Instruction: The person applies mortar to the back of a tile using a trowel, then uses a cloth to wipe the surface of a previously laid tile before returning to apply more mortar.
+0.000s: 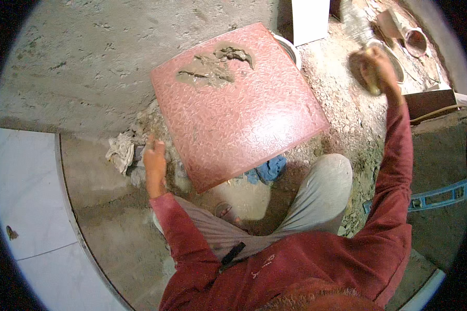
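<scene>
In front of me, a reddish square tile (244,114) lies tilted, its ridged face up. Grey wet mortar (207,71) is heaped near its far edge. A white bucket (289,48) shows partly behind the tile's far right edge. My left hand (154,166) is beside the tile's left edge, fingers stretched out, holding nothing I can see. Off to the far right, my right hand (377,70) is closed round the handle of a trowel, whose blade (354,23) is smeared by motion. Near that hand is a round container (394,62), partly hidden.
A pale rag (121,151) lies left of my left hand, and a blue cloth (269,169) below the tile. A blue spirit level (438,199) is at the right. A white panel (310,20) leans at the back. White floor tiles (28,186) cover the left; rubble (327,78) spreads right.
</scene>
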`<state>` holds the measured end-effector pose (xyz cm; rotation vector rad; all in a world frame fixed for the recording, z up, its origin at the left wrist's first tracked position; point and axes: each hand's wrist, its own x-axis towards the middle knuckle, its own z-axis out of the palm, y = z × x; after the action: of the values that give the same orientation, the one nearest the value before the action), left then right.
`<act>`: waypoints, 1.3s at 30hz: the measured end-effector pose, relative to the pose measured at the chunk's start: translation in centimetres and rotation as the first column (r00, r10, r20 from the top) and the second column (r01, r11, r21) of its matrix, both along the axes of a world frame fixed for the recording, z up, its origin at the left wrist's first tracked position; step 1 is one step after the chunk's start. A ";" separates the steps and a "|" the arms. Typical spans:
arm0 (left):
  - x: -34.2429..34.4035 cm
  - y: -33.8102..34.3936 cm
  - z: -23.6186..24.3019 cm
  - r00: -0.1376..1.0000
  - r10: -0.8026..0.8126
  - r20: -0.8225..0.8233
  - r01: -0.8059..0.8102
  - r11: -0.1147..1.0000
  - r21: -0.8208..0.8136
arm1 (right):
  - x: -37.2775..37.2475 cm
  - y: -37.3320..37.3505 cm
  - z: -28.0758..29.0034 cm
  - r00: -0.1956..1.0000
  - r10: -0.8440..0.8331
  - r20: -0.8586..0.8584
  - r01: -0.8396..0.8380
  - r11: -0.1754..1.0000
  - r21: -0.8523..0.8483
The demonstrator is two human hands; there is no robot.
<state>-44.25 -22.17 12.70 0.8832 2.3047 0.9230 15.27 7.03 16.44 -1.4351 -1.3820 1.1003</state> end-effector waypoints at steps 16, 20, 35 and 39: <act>1.9 -0.6 -3.6 0.912 -0.369 -0.178 0.328 0.918 -0.224 | -21.0 -7.0 -4.2 0.396 0.109 0.912 -0.638 0.747 0.188; 2.3 -0.1 -2.7 0.916 -0.376 -0.140 0.333 0.907 -0.257 | -23.1 -5.1 -5.2 0.340 -0.002 0.941 -0.633 0.740 0.230; 0.8 -0.3 -5.5 0.867 -0.447 -0.221 0.361 0.869 -0.339 | -23.2 -0.9 -3.8 0.719 0.550 0.425 -0.458 0.835 -0.305; 1.2 -0.6 -4.5 0.870 -0.442 -0.217 0.368 0.877 -0.308 | -21.9 -0.5 0.3 0.764 0.613 0.201 -0.458 0.735 -0.501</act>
<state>-43.10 -22.82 8.17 1.3883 2.2579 0.3196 -6.63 6.52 16.77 -1.6354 -2.0059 1.6647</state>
